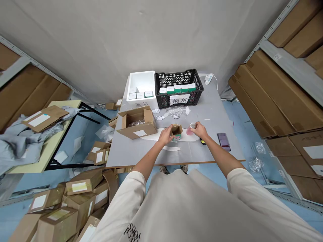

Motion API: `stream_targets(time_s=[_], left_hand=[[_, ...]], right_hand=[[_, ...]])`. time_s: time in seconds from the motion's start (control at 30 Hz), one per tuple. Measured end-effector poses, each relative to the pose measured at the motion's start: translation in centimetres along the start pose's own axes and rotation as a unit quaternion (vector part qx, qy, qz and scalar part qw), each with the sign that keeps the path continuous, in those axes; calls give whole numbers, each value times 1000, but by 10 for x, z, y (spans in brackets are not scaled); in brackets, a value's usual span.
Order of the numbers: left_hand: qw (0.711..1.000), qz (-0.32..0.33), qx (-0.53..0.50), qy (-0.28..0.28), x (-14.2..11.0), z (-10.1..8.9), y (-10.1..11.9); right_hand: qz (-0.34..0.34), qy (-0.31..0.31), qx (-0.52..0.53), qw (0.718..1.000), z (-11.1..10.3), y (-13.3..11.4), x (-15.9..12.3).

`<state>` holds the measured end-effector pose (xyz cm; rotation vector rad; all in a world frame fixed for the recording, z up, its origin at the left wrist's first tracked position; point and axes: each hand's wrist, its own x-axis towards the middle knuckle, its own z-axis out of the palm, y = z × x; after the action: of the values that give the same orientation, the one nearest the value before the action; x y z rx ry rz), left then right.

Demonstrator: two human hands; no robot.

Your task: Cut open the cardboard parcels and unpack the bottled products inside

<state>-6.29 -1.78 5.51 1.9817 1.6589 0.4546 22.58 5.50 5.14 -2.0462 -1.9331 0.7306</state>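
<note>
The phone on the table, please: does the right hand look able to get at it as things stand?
Probably yes: the phone lies uncovered near the right forearm, though the right hand is holding the pink cup.

Illumination: moderately bright, diffuse; light source outside the view. Shadows: soft. Glare: small highlights on the clear plastic wrap (176, 110). Distortion: wide-angle; side shelving (274, 50) leans and stretches at the edges. Smartphone (223, 142) screen: partly pixelated.
</note>
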Motion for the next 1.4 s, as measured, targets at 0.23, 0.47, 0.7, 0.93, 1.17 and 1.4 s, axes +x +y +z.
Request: stream_targets(time_s=[0.23,0.47,0.7,0.93,1.17,1.4], left_hand=[[1000,16,4,5,2,3,-1],[1000,23,-6,14,3,5,-3],[999,35,-18,16,1,8,-6],[999,38,-20,20,-6,8,-12],[999,24,23,-1,-7,-3,-3],[998,43,48,20,-10,-16,15]], right_hand=[[-24,-36,-16,999,0,6,-2],[-223,28,-44,973,-10,-16,-16],[-304,-85,-41,948,11,-51,-30],[-298,-126,-27,946,28,-59,-32],[-286,-84,-94,950,15,-50,-28],[-179,-61,-166,968,-7,-12,-8]])
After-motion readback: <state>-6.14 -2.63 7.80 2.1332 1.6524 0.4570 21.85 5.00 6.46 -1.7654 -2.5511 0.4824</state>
